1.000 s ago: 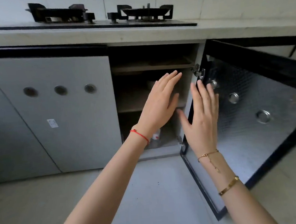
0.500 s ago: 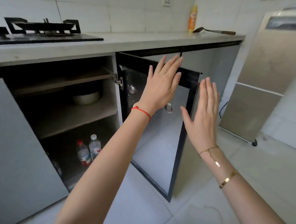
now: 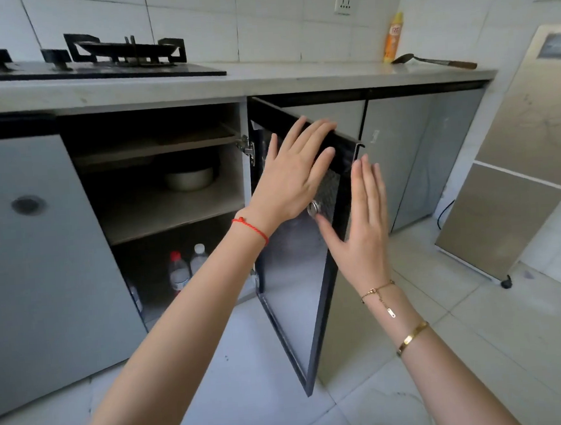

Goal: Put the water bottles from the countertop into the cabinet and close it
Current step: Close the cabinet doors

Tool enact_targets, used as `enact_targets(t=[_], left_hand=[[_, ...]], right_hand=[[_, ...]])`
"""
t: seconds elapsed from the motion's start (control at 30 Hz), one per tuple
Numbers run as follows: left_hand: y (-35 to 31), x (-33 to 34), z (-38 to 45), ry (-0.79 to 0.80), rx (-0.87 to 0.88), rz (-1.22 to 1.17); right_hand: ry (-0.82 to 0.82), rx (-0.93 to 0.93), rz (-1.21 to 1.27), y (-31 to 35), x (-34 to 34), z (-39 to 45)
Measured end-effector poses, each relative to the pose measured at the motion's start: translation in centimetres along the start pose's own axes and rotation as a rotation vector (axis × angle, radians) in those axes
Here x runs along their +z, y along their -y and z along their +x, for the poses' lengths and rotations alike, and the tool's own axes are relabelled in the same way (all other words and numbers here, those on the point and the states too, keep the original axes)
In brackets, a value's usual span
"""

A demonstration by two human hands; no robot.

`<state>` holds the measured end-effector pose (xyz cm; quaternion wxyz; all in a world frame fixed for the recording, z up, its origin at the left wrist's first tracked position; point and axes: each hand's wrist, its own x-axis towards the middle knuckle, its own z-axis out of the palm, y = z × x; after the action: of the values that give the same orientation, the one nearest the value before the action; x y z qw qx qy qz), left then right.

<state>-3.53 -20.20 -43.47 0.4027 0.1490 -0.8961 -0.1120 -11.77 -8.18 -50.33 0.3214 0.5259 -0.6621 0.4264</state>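
Your left grip (image 3: 294,174) is spread flat with straight fingers, reaching across the upper inner face of the open cabinet door (image 3: 297,277), its fingertips at the door's top edge; whether the palm actually presses the panel I cannot tell. Your right grip (image 3: 364,226) is just as open, fingers straight and pointing up, held just beyond the door's free edge on its outer side and holding nothing. Neither has anything clasped.

The placement makes sense for a push: one flat palm inside to steady the panel, the other outside its edge, ready to swing it toward the opening. Flat palms suit this, since the door needs shoving, not gripping.

The water bottles (image 3: 187,268) stand upright side by side on the cabinet's bottom shelf, one with a red cap, one with a white cap, partly hidden behind your left forearm. A metal bowl (image 3: 189,179) sits on the middle shelf (image 3: 159,214). No water bottles show on the table (image 3: 263,80), only an orange spray can (image 3: 393,37) and a spatula (image 3: 434,61), so closing looks like the step left.
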Motion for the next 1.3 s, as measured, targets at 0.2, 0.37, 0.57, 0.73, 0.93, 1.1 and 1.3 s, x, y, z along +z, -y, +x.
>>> enact_targets(t=[0.2,0.37,0.57,0.73,0.93,1.1,1.3], left_hand=[[1.8,-4.0,-4.9,-0.068,-0.098,-0.075],[3.7,-7.0,-11.1,-0.076,-0.173,-0.025],[6.0,-9.2,-16.9,-0.050,-0.287,0.064],[7.8,-10.5,-19.0,-0.097,-0.472,0.084],[11.7,-12.5,-19.0,-0.118,-0.635,0.132],[15.8,-14.2,-17.8,-0.130,-0.704,0.210],[20.7,-15.1,-16.3,-0.109,-0.741,0.310]], right_hand=[[0.087,-0.183,0.087,4.5,1.9,-0.4],[0.130,-0.212,0.222,9.0,4.6,-0.6],[0.195,-0.266,0.371,13.9,7.7,0.0],[0.342,-0.310,0.417,17.2,10.5,1.1],[0.437,-0.339,0.369,19.6,15.7,2.7],[0.483,-0.343,0.375,21.7,20.2,5.0],[0.488,-0.391,0.369,22.7,24.9,7.2]])
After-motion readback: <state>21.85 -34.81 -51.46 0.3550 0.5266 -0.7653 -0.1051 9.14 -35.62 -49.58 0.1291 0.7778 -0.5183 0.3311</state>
